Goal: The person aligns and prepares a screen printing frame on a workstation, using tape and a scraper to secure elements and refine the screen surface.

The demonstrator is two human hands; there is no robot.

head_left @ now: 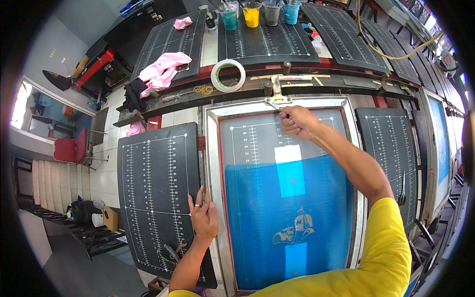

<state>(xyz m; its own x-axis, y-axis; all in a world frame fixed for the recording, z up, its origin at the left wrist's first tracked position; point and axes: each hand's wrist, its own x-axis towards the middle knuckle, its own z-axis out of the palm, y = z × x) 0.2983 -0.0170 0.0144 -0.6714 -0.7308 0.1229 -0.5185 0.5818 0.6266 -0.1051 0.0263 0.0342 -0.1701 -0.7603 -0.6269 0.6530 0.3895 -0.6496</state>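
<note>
A silk-screen frame (214,158) with a pale metal rim lies in front of me. Its mesh carries a blue coating (252,198) with a scooter-shaped stencil (303,228) and pale rectangular patches showing through. At the far edge, a metal clamp (276,90) meets the rim. My right hand (299,122) is closed around a slim metal tool that looks like a wrench (272,104), its end against the clamp's base. My left hand (204,218), fingers stretched out and a ring on one, rests at the frame's left side, beside a black gridded board (161,193).
Beyond the dark rail (183,101) stand cups of yellow (252,16), green, grey and blue ink. A tape roll (228,75) and pink cloth (166,69) lie nearer. Scissors (402,190) rest on the right board; another tool (170,253) sits on the left one.
</note>
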